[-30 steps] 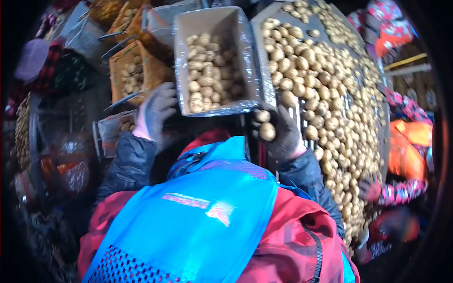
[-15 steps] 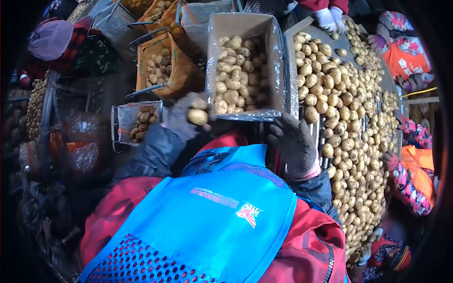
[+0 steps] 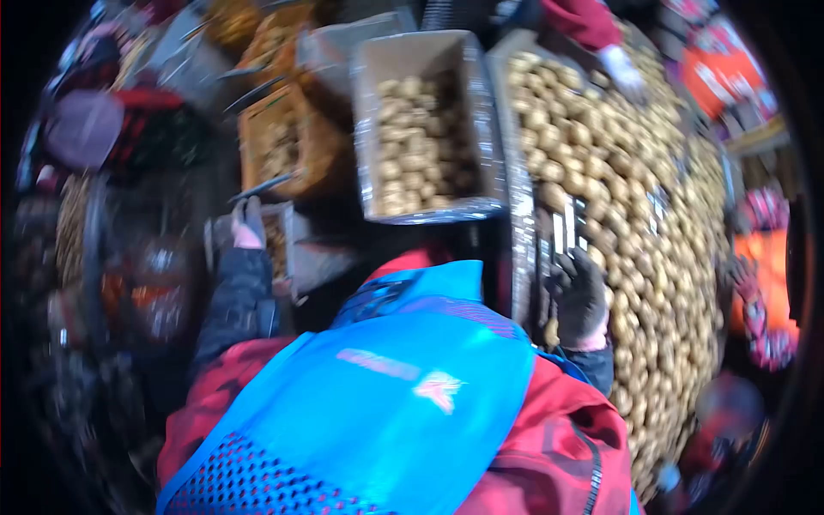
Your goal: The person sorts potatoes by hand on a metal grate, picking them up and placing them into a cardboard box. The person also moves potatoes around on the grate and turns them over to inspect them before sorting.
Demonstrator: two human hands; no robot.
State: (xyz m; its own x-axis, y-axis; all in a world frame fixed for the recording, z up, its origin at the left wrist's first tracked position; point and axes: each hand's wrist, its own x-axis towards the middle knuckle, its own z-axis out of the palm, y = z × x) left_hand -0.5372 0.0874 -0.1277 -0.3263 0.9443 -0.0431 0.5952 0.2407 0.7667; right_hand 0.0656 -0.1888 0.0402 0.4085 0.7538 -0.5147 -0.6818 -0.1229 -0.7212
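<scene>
My left hand (image 3: 247,225), in a grey glove, is stretched out over the left side of a small lined bin (image 3: 296,236). Its fingers look extended and no potato shows in them, though the view is smeared. Some potatoes (image 3: 275,245) lie in that bin. On the other side, my right hand (image 3: 580,299), in a dark glove, is at the near edge of the potato heap (image 3: 652,283) on the sorting table. Its fingers are apart, close to the potatoes and the shiny rollers (image 3: 564,230).
Ahead stands a plastic-lined box (image 3: 367,154) partly filled with potatoes. An orange sack (image 3: 322,146) with potatoes is left of it. A co-worker's white-gloved hand (image 3: 624,75) reaches over the heap. Another person in an orange vest (image 3: 762,275) is at the right.
My left hand has moved left and no longer shows the potatoes it held. My right hand has left the box's corner and moved right and down to the heap. The view has shifted.
</scene>
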